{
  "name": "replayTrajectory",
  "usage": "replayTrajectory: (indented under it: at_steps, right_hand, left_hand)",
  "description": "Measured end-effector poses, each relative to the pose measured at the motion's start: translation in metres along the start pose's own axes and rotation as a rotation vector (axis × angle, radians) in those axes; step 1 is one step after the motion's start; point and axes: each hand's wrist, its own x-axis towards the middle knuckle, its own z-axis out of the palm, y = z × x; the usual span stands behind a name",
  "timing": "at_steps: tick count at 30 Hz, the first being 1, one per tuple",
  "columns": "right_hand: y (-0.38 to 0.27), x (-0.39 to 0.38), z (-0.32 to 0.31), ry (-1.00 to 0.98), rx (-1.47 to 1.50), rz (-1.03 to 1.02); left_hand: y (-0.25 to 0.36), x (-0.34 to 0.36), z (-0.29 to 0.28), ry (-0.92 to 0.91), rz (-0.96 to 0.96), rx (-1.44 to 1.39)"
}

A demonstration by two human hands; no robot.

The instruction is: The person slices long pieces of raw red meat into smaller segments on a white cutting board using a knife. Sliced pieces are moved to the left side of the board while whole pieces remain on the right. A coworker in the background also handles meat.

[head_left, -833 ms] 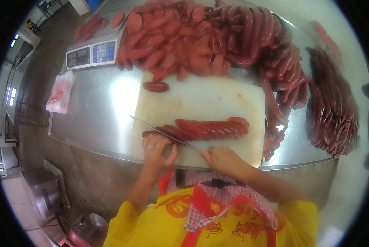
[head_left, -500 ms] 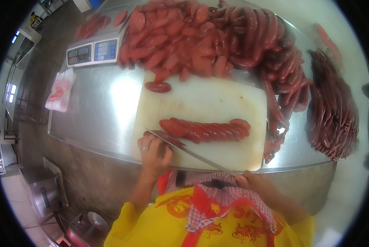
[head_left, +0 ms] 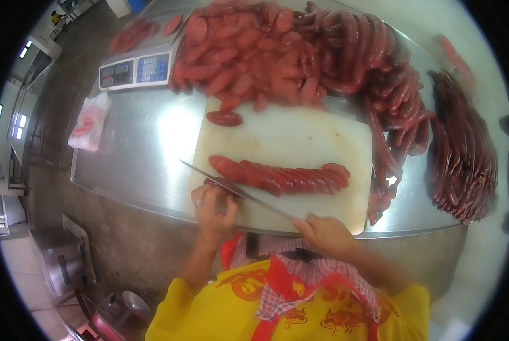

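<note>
On the white cutting board (head_left: 300, 142) lies a slanted row of overlapping sausage slices (head_left: 283, 176), dark red and glossy. My right hand (head_left: 325, 232) is wrapped round the handle of a long knife (head_left: 251, 197), whose blade slants up to the left past the near side of the row. At the board's near left corner my left hand (head_left: 213, 206), with a ring on one finger, has its fingers curled over a short sausage piece (head_left: 213, 181) beside the blade. The fingers and blade hide most of that piece. A single slice (head_left: 224, 118) lies apart near the board's far left corner.
Beyond the board is a large heap of cut sausage slices (head_left: 243, 51). Whole sausages (head_left: 351, 51) pile up at the far right, with a bundle of thin sausages (head_left: 462, 153) further right. A scale (head_left: 135, 70) and a plastic bag (head_left: 90, 122) stand left on the metal table (head_left: 135, 165).
The knife and my right hand have moved forward and to the left, the tip now beyond the board's left edge. Less sausage shows by my left hand, and the row reaches further left.
</note>
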Motion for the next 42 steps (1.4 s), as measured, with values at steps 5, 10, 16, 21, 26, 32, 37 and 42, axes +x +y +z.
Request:
replayTrajectory:
  at_steps: [5,10,16,21,26,32,37,42]
  right_hand:
    - [-0.008,-0.061,-0.025,-0.186,0.415,0.568]
    - [-0.008,-0.009,0.002,-0.156,0.301,0.422]
    - [-0.012,0.07,0.012,-0.156,0.437,0.33]
    - [0.044,0.005,-0.026,-0.514,0.749,0.586]
    - [0.085,-0.114,-0.027,-0.117,1.285,1.04]
    - [0.104,-0.171,-0.005,-0.031,1.425,1.201]
    - [0.105,-0.17,-0.004,-0.279,1.425,1.002]
    - [0.097,-0.119,-0.007,-0.24,1.276,0.927]
  left_hand:
    - [0.002,0.0,0.0,-0.026,-0.003,0.018]
    - [0.0,-0.001,0.0,-0.044,-0.055,-0.008]
    - [-0.003,-0.009,0.005,-0.005,-0.036,0.032]
    - [0.001,0.005,0.008,0.126,-0.167,-0.011]
    - [0.012,0.036,0.046,-0.03,-0.263,-0.076]
    - [0.06,0.053,0.125,-0.224,-0.127,-0.31]
    - [0.116,0.018,0.117,-0.105,-0.288,-0.292]
    - [0.125,0.0,0.131,-0.174,-0.137,-0.023]
